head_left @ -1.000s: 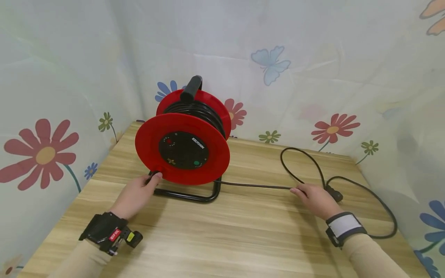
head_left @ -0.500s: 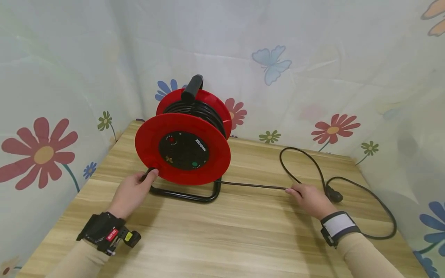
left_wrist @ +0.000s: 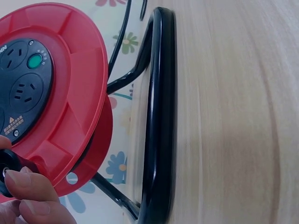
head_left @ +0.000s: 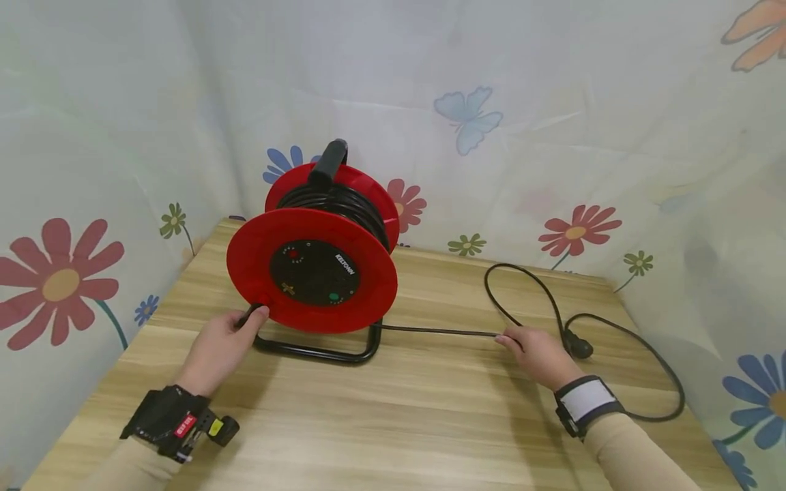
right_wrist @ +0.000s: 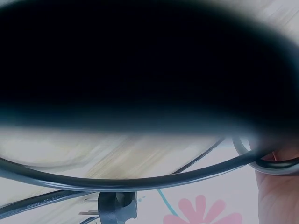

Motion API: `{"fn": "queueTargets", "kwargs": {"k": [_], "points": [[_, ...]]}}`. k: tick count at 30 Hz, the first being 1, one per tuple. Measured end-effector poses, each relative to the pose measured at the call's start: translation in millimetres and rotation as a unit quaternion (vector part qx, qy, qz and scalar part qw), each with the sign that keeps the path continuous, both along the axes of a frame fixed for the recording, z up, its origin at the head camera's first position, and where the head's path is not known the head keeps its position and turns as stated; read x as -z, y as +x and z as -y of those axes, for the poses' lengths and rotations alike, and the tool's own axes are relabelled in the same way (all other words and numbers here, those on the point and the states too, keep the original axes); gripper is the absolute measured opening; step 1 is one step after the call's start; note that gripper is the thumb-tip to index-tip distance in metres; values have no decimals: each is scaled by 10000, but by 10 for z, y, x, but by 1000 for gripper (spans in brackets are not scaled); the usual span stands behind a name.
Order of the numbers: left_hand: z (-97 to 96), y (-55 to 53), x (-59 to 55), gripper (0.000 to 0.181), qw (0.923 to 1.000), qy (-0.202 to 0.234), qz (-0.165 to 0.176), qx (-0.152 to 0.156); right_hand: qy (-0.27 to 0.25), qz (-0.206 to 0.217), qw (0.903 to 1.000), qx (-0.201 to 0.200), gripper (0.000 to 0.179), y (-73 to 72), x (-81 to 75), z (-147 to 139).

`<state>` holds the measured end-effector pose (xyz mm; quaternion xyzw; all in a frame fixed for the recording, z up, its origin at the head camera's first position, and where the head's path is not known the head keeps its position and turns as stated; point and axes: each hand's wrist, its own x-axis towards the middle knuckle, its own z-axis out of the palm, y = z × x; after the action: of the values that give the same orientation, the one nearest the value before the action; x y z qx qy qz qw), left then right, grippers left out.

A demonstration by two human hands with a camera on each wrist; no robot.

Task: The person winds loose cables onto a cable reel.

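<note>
A red cable reel with black cable wound on it stands on a black tubular frame. My left hand grips the black crank knob at the lower left of the reel's front disc. Sockets and a green switch show on its dark centre panel. From the reel's lower right the black cable runs fairly straight to my right hand, which pinches it. Beyond that hand the cable loops on the table to a black plug. A dark blurred shape covers much of the right wrist view.
The wood-grain table spreads in front of the reel. Behind and to the sides hangs a pale curtain printed with flowers and butterflies. A black carrying handle rises above the reel.
The reel has turned slightly clockwise with the left hand on its knob. My right hand has shifted a little left along with the cable. The head view has also moved slightly.
</note>
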<state>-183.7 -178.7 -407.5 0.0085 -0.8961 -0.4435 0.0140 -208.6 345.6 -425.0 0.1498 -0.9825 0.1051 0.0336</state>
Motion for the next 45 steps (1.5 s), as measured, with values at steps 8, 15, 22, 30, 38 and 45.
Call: {"fn": "queueTargets", "kwargs": {"k": [8, 15, 22, 30, 38, 45], "points": [[7, 31, 16, 62, 9999, 22, 134, 28, -176, -3, 9998, -114, 27, 38, -15, 24], [2, 7, 76, 59, 9992, -22, 276, 285, -224, 7, 9997, 1, 27, 82, 46, 1], [-15, -11, 173, 59, 9983, -92, 475, 324, -333, 72, 9994, 42, 27, 60, 51, -17], [-27, 33, 171, 61, 9970, 64, 774, 53, -439, 108, 9990, -26, 30, -36, 64, -15], [5, 5, 133, 65, 9970, 104, 771, 55, -473, 93, 9988, 19, 33, -5, 80, 1], [-11, -14, 33, 66, 9975, 12, 704, -24, -425, 108, 9989, 136, 34, 21, 26, 11]]}}
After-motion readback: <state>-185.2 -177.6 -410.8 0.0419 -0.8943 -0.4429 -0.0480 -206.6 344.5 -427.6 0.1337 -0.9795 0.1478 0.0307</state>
